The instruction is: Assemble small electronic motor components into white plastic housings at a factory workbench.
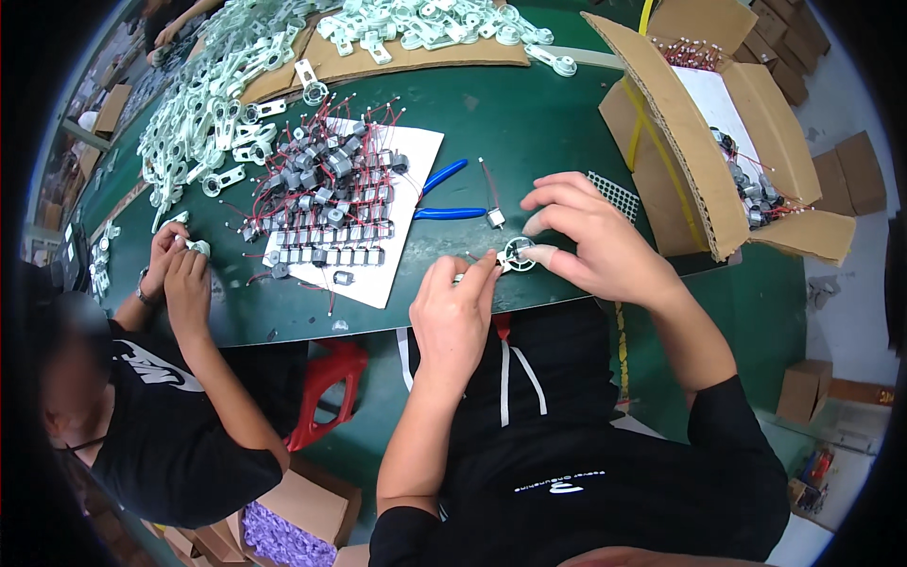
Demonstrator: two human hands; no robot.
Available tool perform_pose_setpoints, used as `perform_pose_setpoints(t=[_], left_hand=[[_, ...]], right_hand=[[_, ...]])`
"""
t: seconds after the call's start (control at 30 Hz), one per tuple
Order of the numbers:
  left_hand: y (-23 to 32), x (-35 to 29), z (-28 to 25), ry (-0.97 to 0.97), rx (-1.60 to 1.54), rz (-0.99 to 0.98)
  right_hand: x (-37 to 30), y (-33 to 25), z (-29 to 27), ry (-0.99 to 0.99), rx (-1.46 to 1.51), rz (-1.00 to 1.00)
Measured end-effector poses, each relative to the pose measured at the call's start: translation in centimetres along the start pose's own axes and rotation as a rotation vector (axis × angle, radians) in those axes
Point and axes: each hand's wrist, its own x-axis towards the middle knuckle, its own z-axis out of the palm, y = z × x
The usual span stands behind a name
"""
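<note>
In front of me, at the table's near edge, is a pale mint plastic housing (518, 255) with a round ring end. My left hand (452, 312) is closed, thumb and forefinger pinching its narrow end. Over the ring end arches my right hand (595, 241), with thumb and forefinger at the rim and the other fingers raised and curved. What lies inside the ring is too small to make out. Just beyond, a small motor (495, 218) with red wires lies on the table. Blue-handled pliers (449, 214) rest to its left, their jaws hidden.
Many wired motors (326, 175) cover a white board (408, 180) left of centre. Mint housings (203, 118) are heaped behind, partly on cardboard (444, 55). An open carton (661, 180) with motors stands right, beside a grey perforated pad (614, 197). A co-worker's hands (184, 260) work at left.
</note>
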Motion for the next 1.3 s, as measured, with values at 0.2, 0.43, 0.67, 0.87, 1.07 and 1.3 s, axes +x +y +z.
perform_pose_setpoints(t=[0.2, 0.43, 0.67, 0.87, 1.07, 1.3], left_hand=[[0.3, -0.1, 0.1, -0.004, 0.012, -0.015], [0.6, -0.1, 0.0, -0.011, 0.026, -0.040], [1.1, -0.1, -0.7, -0.074, 0.010, -0.059], [1.1, -0.2, -1.0, -0.114, 0.027, -0.074], [0.9, -0.2, -0.8, -0.135, -0.075, -0.106], [0.9, -0.3, -0.5, -0.113, -0.076, -0.096]], right_hand=[[1.0, 0.5, 1.9, -0.077, 0.022, 0.071], [0.6, 0.9, 1.3, -0.162, 0.026, 0.099], [1.0, 1.3, 1.4, -0.161, 0.063, -0.008], [-0.3, 2.3, 3.2, -0.072, 0.233, 0.005], [-1.6, 1.7, 4.9, 0.034, 0.225, 0.035], [-0.9, 1.0, 3.0, -0.058, 0.044, 0.042]])
